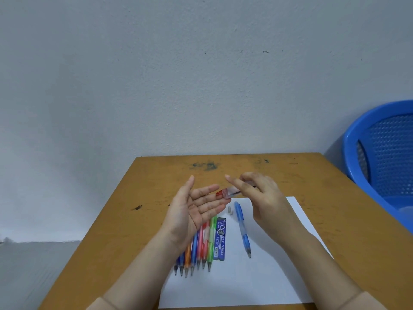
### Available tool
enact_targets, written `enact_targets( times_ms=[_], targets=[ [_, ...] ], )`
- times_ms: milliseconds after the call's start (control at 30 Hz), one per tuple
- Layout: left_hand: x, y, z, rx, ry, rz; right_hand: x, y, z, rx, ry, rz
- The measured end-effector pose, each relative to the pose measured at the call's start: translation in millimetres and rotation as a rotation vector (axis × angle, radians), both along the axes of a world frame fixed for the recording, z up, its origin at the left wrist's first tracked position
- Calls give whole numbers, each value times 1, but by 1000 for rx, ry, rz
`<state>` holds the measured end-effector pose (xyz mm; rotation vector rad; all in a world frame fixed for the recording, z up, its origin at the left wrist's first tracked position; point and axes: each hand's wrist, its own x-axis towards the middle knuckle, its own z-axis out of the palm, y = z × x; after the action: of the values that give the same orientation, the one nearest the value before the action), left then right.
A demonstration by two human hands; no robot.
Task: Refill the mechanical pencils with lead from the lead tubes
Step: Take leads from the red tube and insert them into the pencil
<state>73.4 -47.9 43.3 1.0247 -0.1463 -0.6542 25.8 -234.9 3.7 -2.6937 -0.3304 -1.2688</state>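
Right hand [264,193] grip pinches lead tube [226,193], red end over left hand [194,209]; left grip released, palm up. Pencils [204,247] lower center.

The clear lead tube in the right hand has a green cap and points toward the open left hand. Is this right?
Not quite: the head view shows a red cap, not green. The clear lead tube in the right hand does point toward the open left hand.

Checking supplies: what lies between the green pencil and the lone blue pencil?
Head view: a dark blue lead tube beside the green pencil, and two small grey pieces near the blue pencil.
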Motion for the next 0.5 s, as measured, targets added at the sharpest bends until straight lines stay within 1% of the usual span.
enact_targets(
  times_ms=[500],
  targets=[
    [1,1,0,-1,14,4,0,-3,-3,13,23,10]
  ],
)
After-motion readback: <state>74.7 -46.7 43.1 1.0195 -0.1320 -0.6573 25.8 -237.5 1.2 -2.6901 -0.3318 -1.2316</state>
